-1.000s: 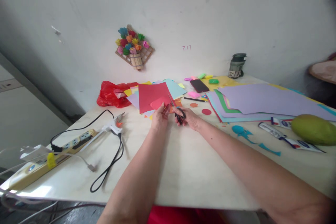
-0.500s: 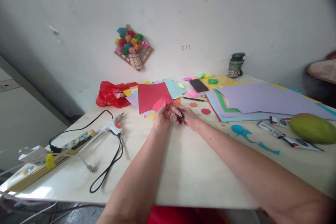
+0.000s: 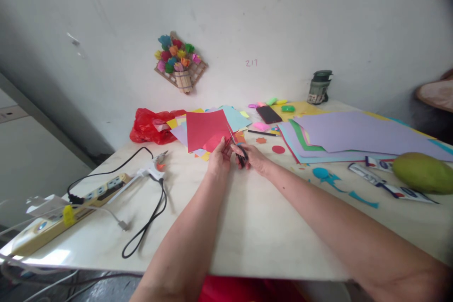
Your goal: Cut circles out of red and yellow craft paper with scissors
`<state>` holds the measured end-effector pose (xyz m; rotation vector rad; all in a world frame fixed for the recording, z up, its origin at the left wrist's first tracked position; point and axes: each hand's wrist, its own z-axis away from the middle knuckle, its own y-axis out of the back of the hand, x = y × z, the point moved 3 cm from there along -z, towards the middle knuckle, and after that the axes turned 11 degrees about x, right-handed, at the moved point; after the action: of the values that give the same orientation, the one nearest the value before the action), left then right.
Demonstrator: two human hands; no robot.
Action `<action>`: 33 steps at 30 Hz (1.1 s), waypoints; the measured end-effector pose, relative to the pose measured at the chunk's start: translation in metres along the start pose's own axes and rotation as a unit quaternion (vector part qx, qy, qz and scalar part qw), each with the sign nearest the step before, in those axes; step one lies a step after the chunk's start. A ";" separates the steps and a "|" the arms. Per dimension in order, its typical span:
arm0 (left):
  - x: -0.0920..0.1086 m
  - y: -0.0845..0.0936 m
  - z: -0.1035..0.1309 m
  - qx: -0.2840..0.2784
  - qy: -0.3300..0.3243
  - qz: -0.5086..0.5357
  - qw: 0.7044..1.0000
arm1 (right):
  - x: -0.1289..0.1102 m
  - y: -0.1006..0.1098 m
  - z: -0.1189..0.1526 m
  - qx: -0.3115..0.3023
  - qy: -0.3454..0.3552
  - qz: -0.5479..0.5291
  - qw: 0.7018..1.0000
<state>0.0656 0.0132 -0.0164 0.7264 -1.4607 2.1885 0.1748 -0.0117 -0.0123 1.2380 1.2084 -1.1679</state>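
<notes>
My left hand [image 3: 221, 155] pinches a small piece of red paper [image 3: 214, 142] between thumb and fingers, above the table's middle. Dark-handled scissors [image 3: 242, 155] are gripped in my right hand [image 3: 252, 157], their blades pointing up and away at the right edge of the red piece. The blades look parted; whether they touch the paper I cannot tell. Just behind my hands lies a larger red sheet [image 3: 207, 125] on a pile of coloured papers. A red paper circle [image 3: 278, 149] and an orange cut-out [image 3: 261, 140] lie right of my right hand.
On the left are a glue gun [image 3: 154, 170], its black cable and a power strip [image 3: 95, 193]. Large coloured sheets [image 3: 354, 134], blue scraps [image 3: 325, 175], glue tubes [image 3: 368, 174] and a green mango-like fruit [image 3: 423, 172] occupy the right. A phone [image 3: 269, 114] and bottle [image 3: 318, 87] stand farther back.
The red piece in my left hand has turned and shifted slightly left and down. The scissor blades now look more parted. Both hands stay nearly in place.
</notes>
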 end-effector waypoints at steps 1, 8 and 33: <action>0.000 0.000 0.000 0.001 0.004 -0.001 1.000 | 0.000 0.000 0.000 0.000 -0.002 0.000 1.000; -0.004 0.000 0.001 0.001 0.024 -0.004 1.000 | 0.001 -0.003 0.001 -0.005 0.011 -0.006 1.000; -0.010 0.002 -0.003 -0.017 0.039 -0.036 0.998 | 0.008 -0.003 -0.003 -0.015 0.031 -0.049 0.998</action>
<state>0.0716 0.0146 -0.0245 0.6633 -1.4085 2.1083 0.1721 -0.0084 -0.0201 1.2130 1.3409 -1.1847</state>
